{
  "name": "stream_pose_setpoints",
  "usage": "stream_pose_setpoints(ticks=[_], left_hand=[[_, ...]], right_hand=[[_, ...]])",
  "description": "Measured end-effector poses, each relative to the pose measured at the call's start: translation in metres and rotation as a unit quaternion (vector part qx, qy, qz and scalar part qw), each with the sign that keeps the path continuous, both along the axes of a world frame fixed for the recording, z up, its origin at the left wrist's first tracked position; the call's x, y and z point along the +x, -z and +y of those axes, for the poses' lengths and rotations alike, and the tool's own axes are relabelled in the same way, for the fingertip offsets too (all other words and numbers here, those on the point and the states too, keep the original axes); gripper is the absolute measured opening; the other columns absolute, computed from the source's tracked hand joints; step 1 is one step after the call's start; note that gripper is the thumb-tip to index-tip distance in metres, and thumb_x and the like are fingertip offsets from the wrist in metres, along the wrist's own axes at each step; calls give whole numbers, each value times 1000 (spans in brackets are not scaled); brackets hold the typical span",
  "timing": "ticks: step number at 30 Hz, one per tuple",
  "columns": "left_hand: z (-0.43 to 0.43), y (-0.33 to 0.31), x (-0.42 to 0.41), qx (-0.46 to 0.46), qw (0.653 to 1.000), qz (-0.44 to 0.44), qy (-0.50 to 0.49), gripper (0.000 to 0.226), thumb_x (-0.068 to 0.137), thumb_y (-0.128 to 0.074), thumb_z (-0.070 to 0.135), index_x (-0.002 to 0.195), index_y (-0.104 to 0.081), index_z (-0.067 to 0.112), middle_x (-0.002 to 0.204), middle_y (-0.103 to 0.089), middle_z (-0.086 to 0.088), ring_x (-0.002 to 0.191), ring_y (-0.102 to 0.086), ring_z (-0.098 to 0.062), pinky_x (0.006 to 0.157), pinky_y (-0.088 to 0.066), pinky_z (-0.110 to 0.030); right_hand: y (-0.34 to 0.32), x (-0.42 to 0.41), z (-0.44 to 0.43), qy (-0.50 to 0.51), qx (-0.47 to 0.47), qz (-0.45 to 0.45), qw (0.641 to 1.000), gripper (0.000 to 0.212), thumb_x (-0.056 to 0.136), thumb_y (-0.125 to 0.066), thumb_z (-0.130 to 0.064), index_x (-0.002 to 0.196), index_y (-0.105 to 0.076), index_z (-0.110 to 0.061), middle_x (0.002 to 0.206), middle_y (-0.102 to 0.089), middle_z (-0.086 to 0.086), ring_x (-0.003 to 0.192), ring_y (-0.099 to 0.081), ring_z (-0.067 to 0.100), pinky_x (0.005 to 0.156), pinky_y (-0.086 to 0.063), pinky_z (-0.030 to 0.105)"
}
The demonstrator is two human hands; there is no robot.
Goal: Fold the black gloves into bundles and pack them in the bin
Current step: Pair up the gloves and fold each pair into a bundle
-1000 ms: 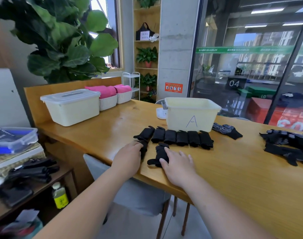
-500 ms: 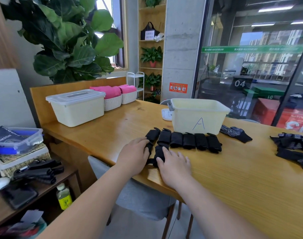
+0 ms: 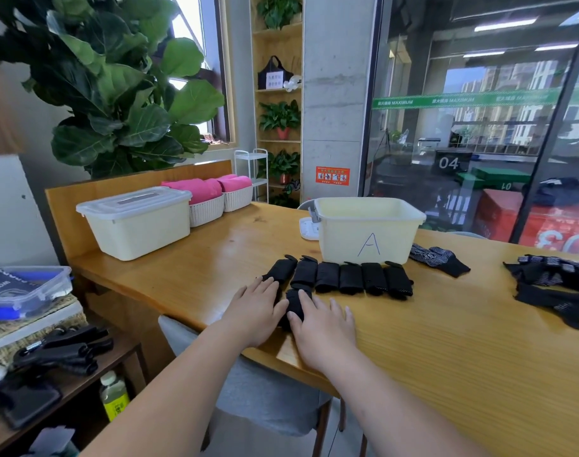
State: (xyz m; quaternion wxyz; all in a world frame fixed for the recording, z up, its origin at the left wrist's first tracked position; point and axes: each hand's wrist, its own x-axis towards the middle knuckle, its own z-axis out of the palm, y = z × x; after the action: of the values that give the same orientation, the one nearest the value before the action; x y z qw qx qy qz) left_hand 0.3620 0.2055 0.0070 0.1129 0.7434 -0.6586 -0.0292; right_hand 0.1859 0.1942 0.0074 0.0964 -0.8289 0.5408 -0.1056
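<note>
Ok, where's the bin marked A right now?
In the head view, the bin marked A sits on the table right of centre, just behind the row of folded black bundles, with a loose glove at its right.

Pretty bright daylight is let in through the window (image 3: 186, 24) and glass wall (image 3: 479, 143). Soft glare is picked up on the table (image 3: 215, 258), edges are bent by the wide lens, and the folded gloves (image 3: 350, 278) are crushed to near-featureless black.
</note>
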Motion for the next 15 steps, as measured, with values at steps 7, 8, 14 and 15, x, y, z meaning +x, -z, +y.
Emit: stream_pose_setpoints(ticks=[7,8,14,15], left_hand=[[0,-22,-26,-42,999,-3,24,67,113,-30,54,170,-21,21,178,-16,6,165,-2,-13,133,-7,-39],[-1,-24,-34,-46,998,-2,33,67,113,-30,54,170,-21,21,177,-16,7,165,-2,-13,133,-7,-39],[-22,-27,-101,-50,994,-15,96,71,111,-30,61,170,-20,24,178,-14,10,164,0,-12,134,-7,-41],[-25,-26,-115,-49,993,-17,108,72,111,-29,62,170,-19,24,178,-13,10,165,0,-12,134,-7,-42]], right_hand=[[-20,-31,-7,10,-4,-23,1000,64,110,-20,-62,169,-13,-37,176,-19,-4,163,-9,29,131,-7,56],[-23,-40,-9,15,-6,-24,1000,64,110,-19,-63,169,-13,-37,176,-19,-4,163,-9,29,131,-7,56],[-30,-112,-18,67,-16,-17,997,66,109,-19,-65,169,-14,-37,176,-19,-3,163,-10,29,131,-9,56],[-31,-127,-20,79,-13,-17,997,66,109,-19,-65,169,-14,-38,176,-19,-3,163,-10,29,131,-9,57]])
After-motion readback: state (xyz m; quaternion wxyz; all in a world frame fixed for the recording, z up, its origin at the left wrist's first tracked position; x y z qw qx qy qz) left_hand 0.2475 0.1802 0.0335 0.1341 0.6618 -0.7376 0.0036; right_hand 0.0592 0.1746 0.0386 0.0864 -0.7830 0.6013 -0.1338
